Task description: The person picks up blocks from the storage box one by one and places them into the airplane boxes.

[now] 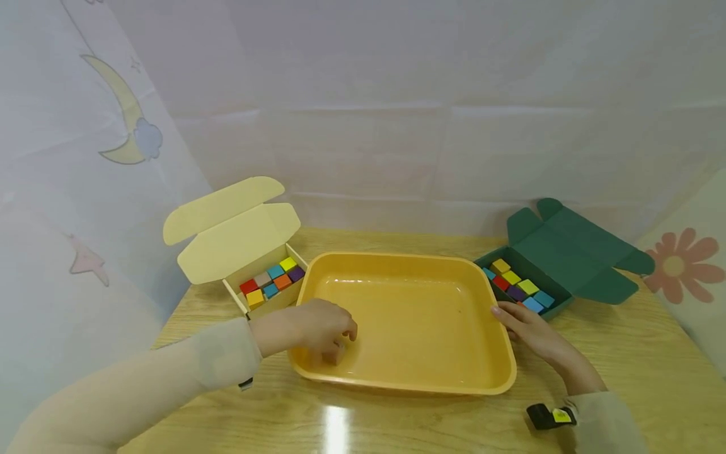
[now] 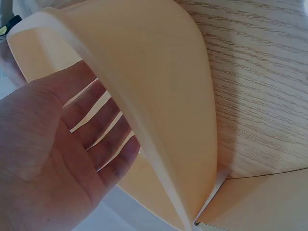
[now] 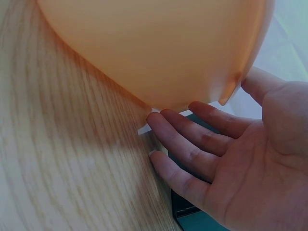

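A shallow yellow plastic tray (image 1: 420, 315) sits on the wooden table in front of me. Over its left end reaches my left hand (image 1: 317, 325), palm down, pinching a small plain wooden block (image 1: 333, 354) low inside the near left corner. In the left wrist view the tray's rim (image 2: 130, 115) hides those fingertips and the block. My right hand (image 1: 530, 331) holds the tray's right edge. Its thumb (image 3: 262, 84) lies over the rim, while the other fingers (image 3: 192, 144) extend along the outer wall below.
Behind the left arm stands an open cream cardboard box (image 1: 238, 243) with several coloured cubes (image 1: 275, 271). At the tray's right is an open dark green box (image 1: 578, 246), also holding several coloured cubes (image 1: 527, 287). Pale cloth (image 1: 374, 139) hangs behind the wooden table (image 1: 431, 419).
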### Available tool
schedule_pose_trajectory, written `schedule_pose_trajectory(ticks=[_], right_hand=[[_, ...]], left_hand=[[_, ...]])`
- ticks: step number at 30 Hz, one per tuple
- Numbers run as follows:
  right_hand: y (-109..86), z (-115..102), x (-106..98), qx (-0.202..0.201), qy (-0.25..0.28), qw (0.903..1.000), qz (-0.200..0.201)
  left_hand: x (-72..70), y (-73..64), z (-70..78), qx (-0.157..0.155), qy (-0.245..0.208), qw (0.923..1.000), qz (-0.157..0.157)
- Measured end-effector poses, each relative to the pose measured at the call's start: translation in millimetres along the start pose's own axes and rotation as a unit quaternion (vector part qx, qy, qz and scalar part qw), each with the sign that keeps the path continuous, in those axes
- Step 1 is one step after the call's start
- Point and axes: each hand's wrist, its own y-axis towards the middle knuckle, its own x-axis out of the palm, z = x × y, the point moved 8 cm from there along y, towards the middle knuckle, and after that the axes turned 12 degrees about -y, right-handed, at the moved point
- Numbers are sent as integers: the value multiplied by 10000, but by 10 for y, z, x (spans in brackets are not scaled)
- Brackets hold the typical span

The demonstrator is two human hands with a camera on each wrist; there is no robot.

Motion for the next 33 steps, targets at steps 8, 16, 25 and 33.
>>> schedule_pose_trajectory(ticks=[8, 16, 25, 33], right_hand=[[5, -18, 7, -3, 12, 10000, 1], [0, -29, -7, 12, -39, 10000, 39], [4, -26, -4, -76, -55, 10000, 30], [6, -27, -7, -53, -155, 9998, 87]], left_hand=[[49, -22, 28, -50, -70, 9999, -148], [52, -21, 26, 135, -19, 9999, 82], [-95, -119, -49, 315, -194, 9982, 475], [-326, -368, -184, 264, -473, 9939, 956]])
